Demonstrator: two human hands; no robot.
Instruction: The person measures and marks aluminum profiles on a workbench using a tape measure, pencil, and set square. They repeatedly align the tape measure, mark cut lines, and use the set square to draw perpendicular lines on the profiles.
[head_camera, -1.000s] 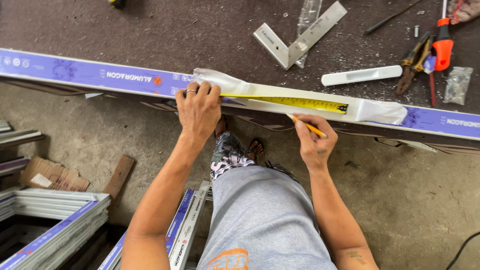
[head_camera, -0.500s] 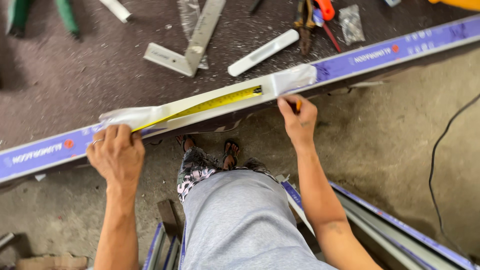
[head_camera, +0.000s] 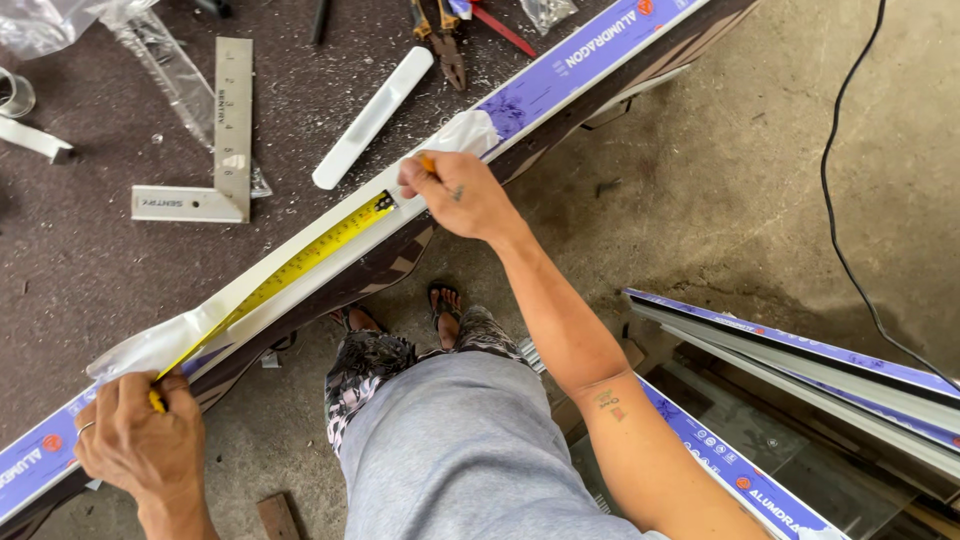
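Workshop bench with a dark, shaving-strewn top fills the upper left of the head view, grey concrete floor to the right. Long white metal profile in peeled purple film runs diagonally from lower left to upper centre, a yellow tape measure blade stretched along it. Left hand, lower left, clenches the tape's case end; right hand, centre, pinches an orange pencil against the profile just beside the tape's tip; steel try square lies upper left.
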